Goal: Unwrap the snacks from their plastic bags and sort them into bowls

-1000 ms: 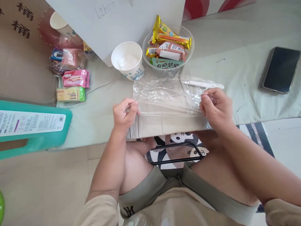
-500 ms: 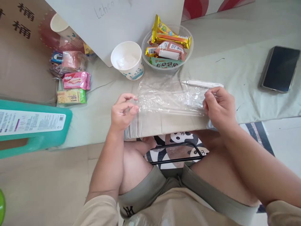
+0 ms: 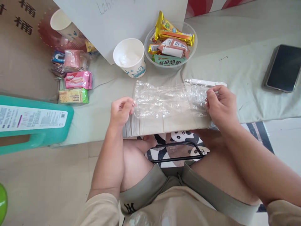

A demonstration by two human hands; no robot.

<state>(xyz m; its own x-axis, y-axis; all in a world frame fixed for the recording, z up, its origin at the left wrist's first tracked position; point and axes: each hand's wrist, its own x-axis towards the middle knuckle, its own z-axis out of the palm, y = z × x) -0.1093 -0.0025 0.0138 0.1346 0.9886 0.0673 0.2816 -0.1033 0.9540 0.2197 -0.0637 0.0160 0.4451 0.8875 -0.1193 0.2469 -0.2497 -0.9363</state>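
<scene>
A crinkled clear plastic bag point(image 3: 166, 100) is stretched flat between my two hands above the near edge of the cloth-covered table. My left hand point(image 3: 121, 110) pinches its left end between thumb and fingers. At the opposite end, my right hand point(image 3: 221, 102) grips the plastic with the fingers curled in. Just beyond the bag, close to my right fingers, lies a slim white utility knife point(image 3: 205, 82). Behind it stand a white paper cup point(image 3: 129, 56) with a blue print and a clear round bowl point(image 3: 193, 51) heaped with wrapped snacks point(image 3: 172, 47).
Several wrapped snacks point(image 3: 77, 80) lie at left, near another paper cup point(image 3: 64, 25) and a red plate point(image 3: 44, 34). A teal jug point(image 3: 61, 130) sits at the left edge. At right is a black phone point(image 3: 283, 69). A white board point(image 3: 122, 22) and cardboard box point(image 3: 21, 59) stand behind.
My left fingers have closed onto the bag's left end, which they were loosely beside before. The plastic is now spread wider and flatter. My right hand keeps its grip.
</scene>
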